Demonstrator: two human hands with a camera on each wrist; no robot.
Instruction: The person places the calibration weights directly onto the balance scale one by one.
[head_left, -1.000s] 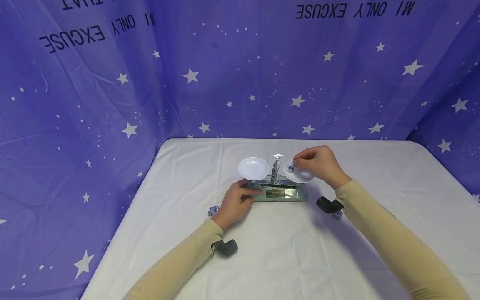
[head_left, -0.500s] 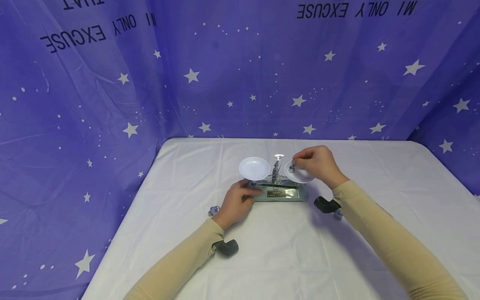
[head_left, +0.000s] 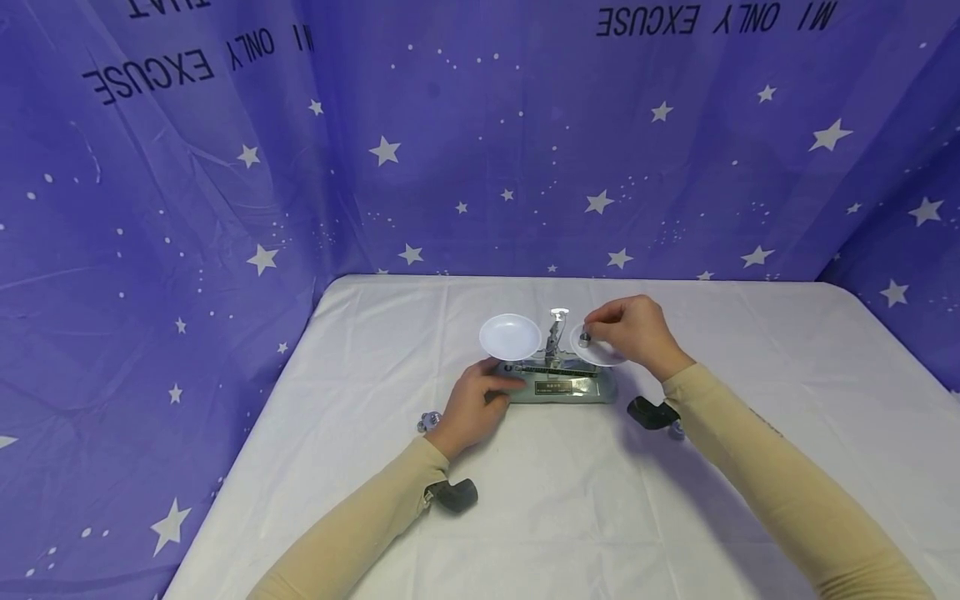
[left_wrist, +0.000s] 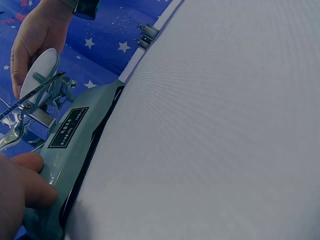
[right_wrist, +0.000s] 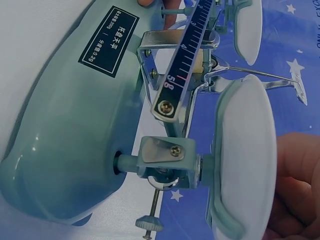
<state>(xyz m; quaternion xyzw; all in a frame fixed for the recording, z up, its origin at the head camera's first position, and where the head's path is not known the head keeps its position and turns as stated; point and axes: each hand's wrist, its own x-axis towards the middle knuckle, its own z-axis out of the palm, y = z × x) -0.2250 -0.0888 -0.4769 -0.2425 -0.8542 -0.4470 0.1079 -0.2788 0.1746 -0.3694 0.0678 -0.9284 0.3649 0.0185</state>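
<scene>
- Head view: the right hand has its thumb and fingertips together, pinching the top of a small metal weight over the right pan; whether the weight's base touches the pan, I cannot tell.
- The weight looks upright, its short axis running up to the fingertips.
- The left hand grips the left end of the green balance, thumb and forefinger on the front and top of its base.
- The balance stands on the white cloth, its long axis running left to right in front of the person, its label facing them.
- The graduated beam lies along the same axis, tilted slightly down towards the right.
- The left pan faces upward and sits a little higher than the right one.
- In the right wrist view, the right hand shows behind the near pan, its fingertips hidden.
- More metal weights lie beside the left wrist; others stand beyond the balance's right end.
</scene>
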